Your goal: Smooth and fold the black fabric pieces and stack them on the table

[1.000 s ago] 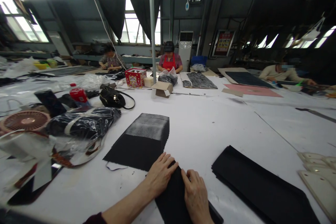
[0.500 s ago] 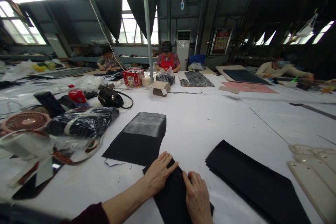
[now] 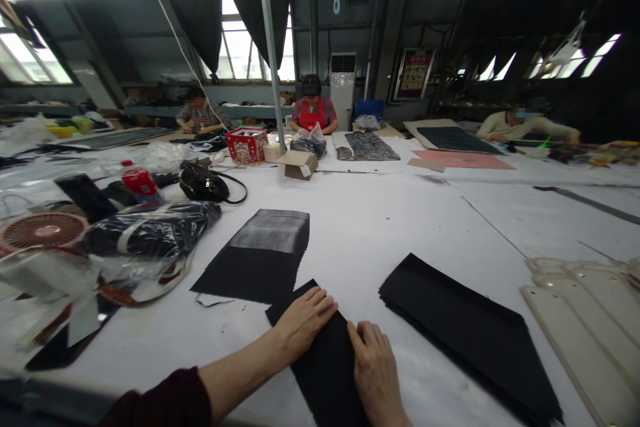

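A strip of black fabric (image 3: 327,360) lies slantwise on the white table in front of me. My left hand (image 3: 304,320) rests flat across its upper part, fingers stretched out and close together. At the strip's right edge is my right hand (image 3: 377,367), its fingers curled and the index finger and thumb side against the cloth edge. Just beyond the strip's far end, a stack of black fabric pieces (image 3: 255,270) with a greyish band (image 3: 273,230) lies on the table. To the right is another stack of black pieces (image 3: 465,333), its layers slightly fanned.
Pale flat templates (image 3: 580,333) lie at the right. On the left are a pink fan (image 3: 45,232), a plastic-wrapped black bundle (image 3: 155,230), a red-labelled bottle (image 3: 140,180) and a black handbag (image 3: 203,181). Co-workers sit across the white table (image 3: 360,213).
The view has shifted slightly, so the scene sits a little further left and higher. The strip's far corner now shows beyond my left fingers. My right hand stays at the right edge.
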The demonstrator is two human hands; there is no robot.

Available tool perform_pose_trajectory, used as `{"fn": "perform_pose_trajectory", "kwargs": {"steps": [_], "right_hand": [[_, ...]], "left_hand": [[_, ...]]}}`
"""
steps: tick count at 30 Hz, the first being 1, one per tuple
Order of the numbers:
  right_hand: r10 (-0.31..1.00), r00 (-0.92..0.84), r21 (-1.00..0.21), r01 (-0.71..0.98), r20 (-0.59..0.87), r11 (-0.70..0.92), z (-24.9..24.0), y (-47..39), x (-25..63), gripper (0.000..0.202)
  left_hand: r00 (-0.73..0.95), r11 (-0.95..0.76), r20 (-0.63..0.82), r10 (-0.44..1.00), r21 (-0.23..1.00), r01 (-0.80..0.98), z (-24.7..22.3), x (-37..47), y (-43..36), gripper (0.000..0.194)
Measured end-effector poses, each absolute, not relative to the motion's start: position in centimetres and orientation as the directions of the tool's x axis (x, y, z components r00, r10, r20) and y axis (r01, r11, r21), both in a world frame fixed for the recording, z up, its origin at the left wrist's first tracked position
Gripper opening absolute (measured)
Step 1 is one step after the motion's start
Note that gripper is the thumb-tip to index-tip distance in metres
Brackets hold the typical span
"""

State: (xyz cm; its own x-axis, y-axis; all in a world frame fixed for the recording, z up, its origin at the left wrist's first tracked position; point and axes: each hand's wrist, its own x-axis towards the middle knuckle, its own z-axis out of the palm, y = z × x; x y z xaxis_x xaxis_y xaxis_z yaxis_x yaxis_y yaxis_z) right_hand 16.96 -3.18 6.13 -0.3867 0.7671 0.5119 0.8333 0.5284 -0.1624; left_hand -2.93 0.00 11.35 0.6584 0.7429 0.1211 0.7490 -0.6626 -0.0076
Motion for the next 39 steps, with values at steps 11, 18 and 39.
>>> {"fn": "perform_pose_trajectory", "kwargs": {"steps": [11, 18, 39], "right_hand": [[0.762, -0.399, -0.187, 0.813, 0.511, 0.551, 5.9, -4.3, 18.9, 0.036], [0.755, -0.424, -0.208, 0.787, 0.499, 0.580, 6.0, -4.9, 20.1, 0.036], [0.760, -0.412, -0.227, 0.785, 0.503, 0.576, 6.4, -6.9, 22.3, 0.034]], "left_hand": [[0.688, -0.690, 0.073, 0.722, 0.000, 0.724, 11.5, -1.4, -1.0, 0.052], [0.679, -0.679, 0.044, 0.733, 0.093, 0.728, 11.9, -0.6, -1.6, 0.056], [0.720, -0.720, -0.019, 0.694, -0.044, 0.693, 12.1, 2.4, -3.3, 0.050]]}}
